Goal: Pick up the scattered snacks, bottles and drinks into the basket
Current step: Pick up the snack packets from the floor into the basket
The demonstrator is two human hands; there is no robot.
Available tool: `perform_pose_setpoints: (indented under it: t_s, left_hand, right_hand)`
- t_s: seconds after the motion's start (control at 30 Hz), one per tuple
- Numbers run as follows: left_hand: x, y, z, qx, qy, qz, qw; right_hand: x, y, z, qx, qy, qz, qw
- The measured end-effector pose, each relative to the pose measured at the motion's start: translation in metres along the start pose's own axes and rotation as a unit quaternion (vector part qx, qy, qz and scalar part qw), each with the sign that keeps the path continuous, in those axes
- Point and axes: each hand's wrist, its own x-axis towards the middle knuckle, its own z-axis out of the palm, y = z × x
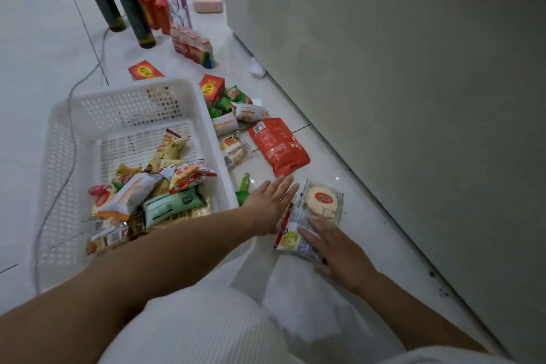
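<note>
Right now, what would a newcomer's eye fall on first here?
The white basket at left, its near end heaped with colourful snack packets. Right of it, a big red pouch stands out among scattered snacks on the floor. Nearest, the left hand reaches out flat and the right hand rests on a clear-wrapped packet.

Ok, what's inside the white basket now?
The basket holds wrapped snack packets piled at its near end, with a green packet on top. The left forearm covers the pile's nearest edge, and the lower packets are buried.
</note>
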Motion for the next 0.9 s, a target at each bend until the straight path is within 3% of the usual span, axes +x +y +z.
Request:
perform_pose_setpoints:
  t_s: [0.23, 0.37, 0.57, 0.63, 0.77, 0.9]
  left_hand:
    - [0.016, 0.01, 0.006, 0.005, -0.049, -0.024, 0.999]
    - [0.021, 0.018, 0.014, 0.026, -0.063, -0.027, 0.997]
    - [0.017, 0.023, 0.027, 0.027, -0.063, -0.005, 0.998]
    - [0.014, 0.016, 0.02, -0.017, -0.006, -0.007, 1.0]
    - [0.004, -0.017, -0.02, -0.085, 0.243, -0.045, 0.965]
    - [-0.028, -0.078, -0.05, -0.088, 0.344, -0.242, 0.903]
  right_hand:
    - [-0.007, 0.011, -0.002, 0.066, -0.018, 0.1, 0.993]
    - [-0.012, 0.016, 0.006, 0.043, -0.033, 0.128, 0.99]
    - [-0.014, 0.021, 0.01, 0.045, 0.034, 0.161, 0.985]
    - [-0.011, 0.023, -0.001, 0.098, 0.047, 0.159, 0.981]
    - [0.013, 0.027, -0.042, 0.128, 0.107, 0.127, 0.978]
    - [0.068, 0.005, -0.103, 0.125, 0.163, 0.072, 0.976]
